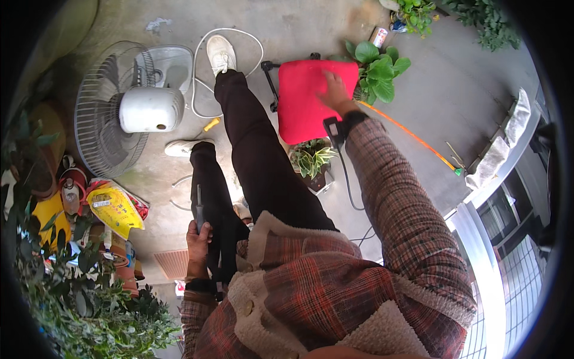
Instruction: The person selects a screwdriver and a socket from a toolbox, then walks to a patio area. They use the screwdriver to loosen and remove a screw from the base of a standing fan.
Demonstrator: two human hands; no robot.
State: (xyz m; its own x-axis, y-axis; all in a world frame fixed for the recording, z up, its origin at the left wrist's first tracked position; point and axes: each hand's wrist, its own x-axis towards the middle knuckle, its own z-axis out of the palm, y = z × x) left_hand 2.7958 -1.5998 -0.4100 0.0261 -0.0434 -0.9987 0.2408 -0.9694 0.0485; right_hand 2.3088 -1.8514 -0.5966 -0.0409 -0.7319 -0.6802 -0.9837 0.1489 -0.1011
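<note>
My left hand (198, 246) is closed round a slim dark tool with a thin tip (199, 206), much like a screwdriver, held upright beside my left leg. My right hand (336, 93) reaches out over a red square seat (305, 116) on a dark frame, fingers apart and slightly blurred. Nothing shows in it; whether it touches the seat I cannot tell. On the left lies a fan (152, 110) with a white motor housing and a wire cage, its pale base behind it. A small yellow-handled tool (211, 124) rests on the floor near my shoes.
A white cord (262, 51) loops round my far shoe. Potted plants (381, 72) stand beyond and beneath the seat. An orange strip (412, 134) crosses the floor at right. Leafy plants, pots and a yellow bag (116, 209) crowd the left. A black cable (348, 182) hangs from my right wrist.
</note>
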